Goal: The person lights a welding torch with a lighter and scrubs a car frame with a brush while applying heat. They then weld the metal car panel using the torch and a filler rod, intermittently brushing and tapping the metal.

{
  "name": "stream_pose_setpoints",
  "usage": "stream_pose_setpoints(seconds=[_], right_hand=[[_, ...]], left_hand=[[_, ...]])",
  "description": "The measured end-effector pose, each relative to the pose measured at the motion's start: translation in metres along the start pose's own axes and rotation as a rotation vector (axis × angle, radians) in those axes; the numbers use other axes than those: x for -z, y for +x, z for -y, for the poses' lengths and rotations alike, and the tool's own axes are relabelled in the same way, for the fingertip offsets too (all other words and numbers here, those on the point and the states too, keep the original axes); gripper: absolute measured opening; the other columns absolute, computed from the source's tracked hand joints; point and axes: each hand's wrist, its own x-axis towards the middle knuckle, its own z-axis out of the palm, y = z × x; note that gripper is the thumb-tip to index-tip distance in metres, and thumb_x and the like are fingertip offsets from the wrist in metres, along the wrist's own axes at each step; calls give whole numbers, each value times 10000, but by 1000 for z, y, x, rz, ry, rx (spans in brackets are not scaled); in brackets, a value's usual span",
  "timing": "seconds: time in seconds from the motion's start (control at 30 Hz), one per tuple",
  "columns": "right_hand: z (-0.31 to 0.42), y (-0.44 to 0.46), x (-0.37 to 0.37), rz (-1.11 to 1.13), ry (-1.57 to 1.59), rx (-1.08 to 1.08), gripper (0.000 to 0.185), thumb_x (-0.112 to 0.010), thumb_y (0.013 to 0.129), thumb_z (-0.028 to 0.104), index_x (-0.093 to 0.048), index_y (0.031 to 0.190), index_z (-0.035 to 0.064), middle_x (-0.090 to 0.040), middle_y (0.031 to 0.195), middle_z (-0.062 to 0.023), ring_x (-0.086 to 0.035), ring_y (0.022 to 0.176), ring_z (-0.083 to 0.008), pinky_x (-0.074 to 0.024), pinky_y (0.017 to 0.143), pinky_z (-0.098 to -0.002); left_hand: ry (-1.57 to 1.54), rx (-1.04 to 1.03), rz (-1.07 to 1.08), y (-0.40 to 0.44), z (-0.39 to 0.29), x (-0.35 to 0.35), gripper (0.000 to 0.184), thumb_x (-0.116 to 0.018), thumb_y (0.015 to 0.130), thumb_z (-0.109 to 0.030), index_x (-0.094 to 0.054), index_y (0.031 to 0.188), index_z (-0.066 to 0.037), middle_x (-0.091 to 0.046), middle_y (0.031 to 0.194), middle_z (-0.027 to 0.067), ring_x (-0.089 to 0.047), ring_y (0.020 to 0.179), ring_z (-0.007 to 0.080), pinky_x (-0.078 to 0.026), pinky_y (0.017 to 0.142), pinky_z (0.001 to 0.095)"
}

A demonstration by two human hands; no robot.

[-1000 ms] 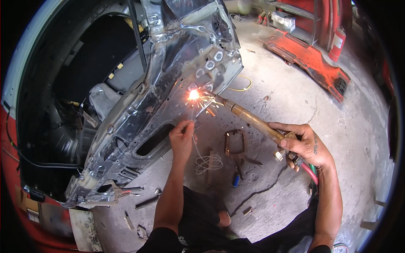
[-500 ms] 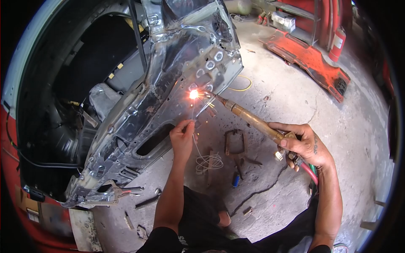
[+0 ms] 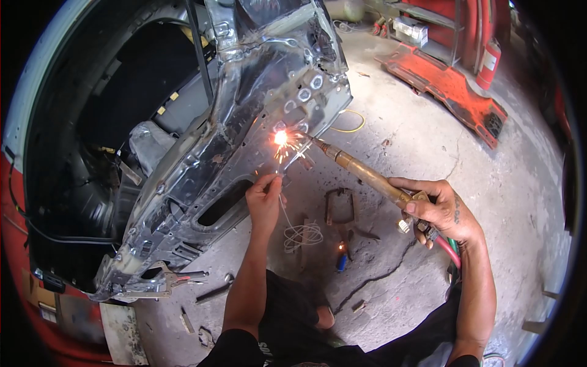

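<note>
While the right hand [image 3: 451,213] gripped the brass torch [image 3: 365,177] beside the car body panel [image 3: 243,158], the left hand [image 3: 264,197] pinched a thin wire [image 3: 284,211] just short of the panel's glowing spot [image 3: 280,138]; doing this well likely called for a steady torch angle and gradual wire feed.

The person is wearing a black top [image 3: 281,358], with white lettering [image 3: 265,349] showing near the left side, its characters too cropped to read in full. A dark left sleeve [image 3: 231,347] and a dark right sleeve [image 3: 466,361] are ending short, leaving the left forearm [image 3: 244,275] and right forearm [image 3: 478,287] bare. Black legwear [image 3: 293,309] is covering the legs. Small dark marks [image 3: 457,211], resembling a tattoo, are running across the back of the right hand [image 3: 445,211] near the wrist.
</note>
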Motion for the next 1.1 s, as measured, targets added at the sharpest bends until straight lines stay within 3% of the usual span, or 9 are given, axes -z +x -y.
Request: stream_pose_setpoints(seconds=[0.57, 1.1], right_hand=[[-2, 0, 1, -10, -30, 24, 575, -769, 985, 269, -615, 1480, 19, -634, 722, -43, -638, 491, -128, -482, 398, -265], [-2, 0, 0, -8, -38, 20, 582, -773, 980, 265, -612, 1481, 18, -652, 740, -52, -629, 486, -122, -487, 401, -258]], left_hand=[[34, 10, -7, 2, -5, -4, 138, -675, 1019, -85, -758, 1041, 23, -672, 730, 29, -605, 548, 89, -477, 483, 260], [-9, 5, 10, 1, -1, -3, 143, -679, 1018, -89, -756, 1055, 26, -690, 792, 32, -607, 547, 94, -470, 483, 261]])
